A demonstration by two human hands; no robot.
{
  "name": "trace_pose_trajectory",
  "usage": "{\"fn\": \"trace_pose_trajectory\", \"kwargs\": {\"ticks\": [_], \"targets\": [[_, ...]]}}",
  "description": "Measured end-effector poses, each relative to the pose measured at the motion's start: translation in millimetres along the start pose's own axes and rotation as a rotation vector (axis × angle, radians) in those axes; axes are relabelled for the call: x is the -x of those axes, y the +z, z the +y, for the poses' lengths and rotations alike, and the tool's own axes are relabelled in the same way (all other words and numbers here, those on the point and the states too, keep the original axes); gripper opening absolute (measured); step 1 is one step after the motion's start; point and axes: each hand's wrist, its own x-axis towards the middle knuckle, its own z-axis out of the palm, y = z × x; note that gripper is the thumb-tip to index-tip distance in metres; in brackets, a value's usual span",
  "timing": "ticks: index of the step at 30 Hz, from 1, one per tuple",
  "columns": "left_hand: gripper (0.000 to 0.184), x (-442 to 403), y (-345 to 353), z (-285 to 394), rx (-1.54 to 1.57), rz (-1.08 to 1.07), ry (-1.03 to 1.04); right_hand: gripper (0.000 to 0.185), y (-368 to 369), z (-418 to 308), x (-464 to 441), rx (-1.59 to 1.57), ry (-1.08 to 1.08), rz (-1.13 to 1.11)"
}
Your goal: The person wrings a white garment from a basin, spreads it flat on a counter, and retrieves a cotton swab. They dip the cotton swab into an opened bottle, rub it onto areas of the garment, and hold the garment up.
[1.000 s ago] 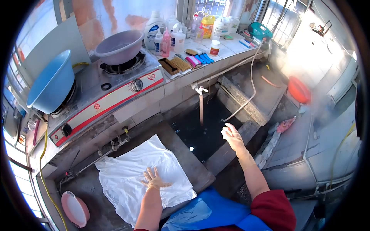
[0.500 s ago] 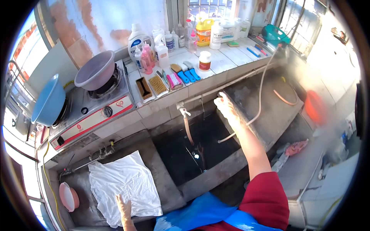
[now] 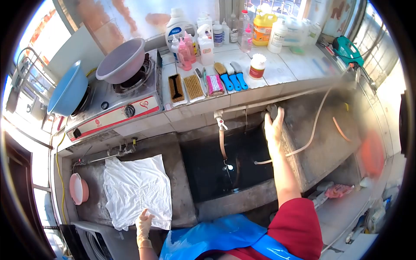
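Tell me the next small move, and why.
Perhaps close the right hand around the dark lump by the grey slab: hand and lump appear together, though any grip is unclear, while the left hand is at the white cloth.

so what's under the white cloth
The white cloth lies on a grey slab, which shows on both sides; anything else beneath the cloth is covered and cannot be seen.

Ahead of the right-hand grip (image 3: 274, 125): white-tiled counter (image 3: 279, 71), barred window (image 3: 289, 8) behind it. Ahead and to the left: pale panel (image 3: 130, 30) with reddish-brown patches. Far left of the grip: overexposed window (image 3: 27, 37), dark brown panelling (image 3: 16, 171) nearer. Off to the right: second barred window (image 3: 383, 45), pale tiled wall (image 3: 392, 136). Strong daylight from both sides.
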Motion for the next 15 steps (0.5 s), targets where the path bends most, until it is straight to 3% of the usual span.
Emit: {"fn": "trace_pose_trajectory", "kwargs": {"ticks": [2,3,5,6,7,9,10,11,12,13,15], "targets": [[0.079,-1.4,7.4,-10.4,0.166,-0.002,-0.043,0.076,-18.1,42.7,96.4,0.105,0.259,-0.12],[0.09,13.5,-5.9,22.7,0.141,-0.031,-0.052,0.079,-23.1,61.6,148.9,0.154,0.329,-0.172],[0.098,6.7,5.5,16.4,0.744,0.002,-0.014,0.037,-42.4,52.8,214.3,-0.021,0.496,-0.488],[0.103,-9.9,8.9,17.3,1.01,-0.084,-0.095,0.023,-52.1,48.3,246.6,-0.087,0.587,-0.642],[0.089,-10.7,6.9,33.9,1.332,-0.156,-0.102,0.025,-57.4,22.1,267.7,-0.381,0.745,-0.782],[0.066,-12.1,-4.3,89.3,1.863,-0.556,-0.122,0.036,-71.4,-72.9,274.7,-0.24,0.638,-0.966],[0.066,-15.6,-0.4,112.0,1.839,-0.614,-0.12,0.048,-59.0,-82.1,298.4,-0.145,0.294,-0.986],[0.055,-18.9,4.5,133.8,1.916,-0.718,-0.172,0.052,-87.7,-164.3,274.1,-0.253,0.625,-1.132],[0.046,-17.4,8.6,153.9,1.978,-0.831,-0.237,0.053,-81.3,-176.9,296.8,-0.327,0.584,-1.143],[0.039,-7.0,12.7,171.3,1.865,-0.999,-0.082,0.054,-78.6,-194.7,317.4,-0.348,0.486,-1.146],[0.038,12.2,21.0,198.0,1.885,-1.385,-0.305,0.059,-95.7,-248.4,340.0,-0.423,0.48,-1.089]]}}
